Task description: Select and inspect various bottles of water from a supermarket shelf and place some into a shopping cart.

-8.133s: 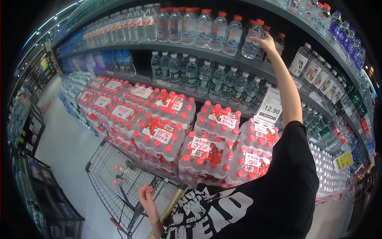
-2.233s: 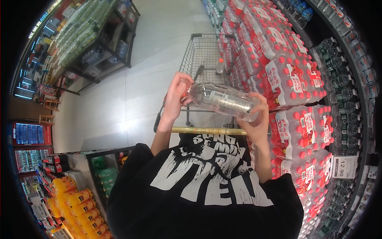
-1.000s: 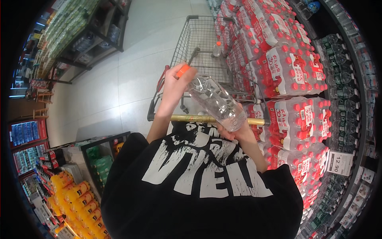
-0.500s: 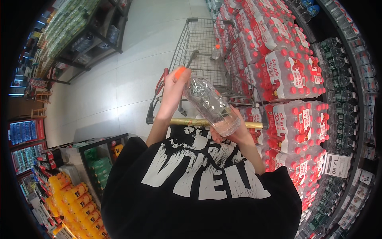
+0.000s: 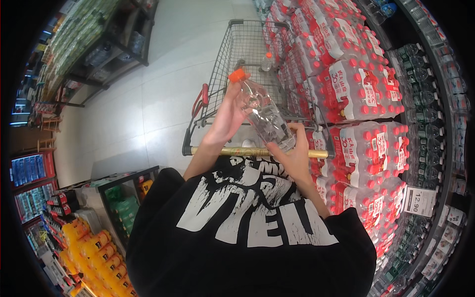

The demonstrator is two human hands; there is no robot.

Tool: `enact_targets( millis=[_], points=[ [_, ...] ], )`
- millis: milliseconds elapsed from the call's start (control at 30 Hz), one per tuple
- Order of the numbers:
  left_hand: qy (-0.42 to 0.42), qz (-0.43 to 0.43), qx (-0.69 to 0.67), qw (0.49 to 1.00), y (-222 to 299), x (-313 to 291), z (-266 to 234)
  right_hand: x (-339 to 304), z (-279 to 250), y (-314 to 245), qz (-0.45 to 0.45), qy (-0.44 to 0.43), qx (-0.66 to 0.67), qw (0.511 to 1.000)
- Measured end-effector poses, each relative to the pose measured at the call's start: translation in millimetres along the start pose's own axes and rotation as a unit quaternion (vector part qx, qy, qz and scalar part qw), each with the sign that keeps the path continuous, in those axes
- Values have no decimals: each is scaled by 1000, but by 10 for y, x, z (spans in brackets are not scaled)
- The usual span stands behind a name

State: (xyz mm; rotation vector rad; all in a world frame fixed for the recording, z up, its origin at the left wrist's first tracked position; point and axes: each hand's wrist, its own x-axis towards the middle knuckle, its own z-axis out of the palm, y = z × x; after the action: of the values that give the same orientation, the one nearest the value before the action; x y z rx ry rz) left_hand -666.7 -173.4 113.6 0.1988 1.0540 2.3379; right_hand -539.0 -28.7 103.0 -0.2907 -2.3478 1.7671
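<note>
A large clear plastic bottle with an orange cap (image 5: 264,115) is held tilted in front of my chest, its cap toward the far left. My left hand (image 5: 228,116) is closed around its upper part, just below the cap. My right hand (image 5: 296,157) grips the base, the thumb along its near side. Beneath the bottle and both hands stands a wire shopping cart (image 5: 228,52) with a yellowish handle bar (image 5: 208,150). Inside the cart, toward its far right, a smaller clear bottle with an orange cap (image 5: 267,63) stands upright.
Shrink-wrapped packs of red-capped bottles (image 5: 346,94) are stacked high along the cart's right side. Beyond them runs a shelf of dark green bottles (image 5: 424,101). At the lower left are orange drink bottles (image 5: 96,255) and a dark-framed display stand (image 5: 133,174).
The bottle has turned slightly more upright and its cap now shows uncovered. My left hand has slid off the cap to the neck area; my right hand has shifted around the base.
</note>
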Motion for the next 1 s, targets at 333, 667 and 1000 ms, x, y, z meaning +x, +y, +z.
enact_targets(
  millis=[333, 667, 1000],
  points=[
    [-58, -61, -78, 993, -133, 231, -50, -2, -119, 156, 32, 8, -27, 999],
    [-69, -158, -55, 983, -536, 320, 259, -103, -261, 443, 140, -24, 245, 959],
    [-357, -58, 232, 903, -857, 398, 618, -203, -643, 236, 105, 127, -76, 983]
  ],
)
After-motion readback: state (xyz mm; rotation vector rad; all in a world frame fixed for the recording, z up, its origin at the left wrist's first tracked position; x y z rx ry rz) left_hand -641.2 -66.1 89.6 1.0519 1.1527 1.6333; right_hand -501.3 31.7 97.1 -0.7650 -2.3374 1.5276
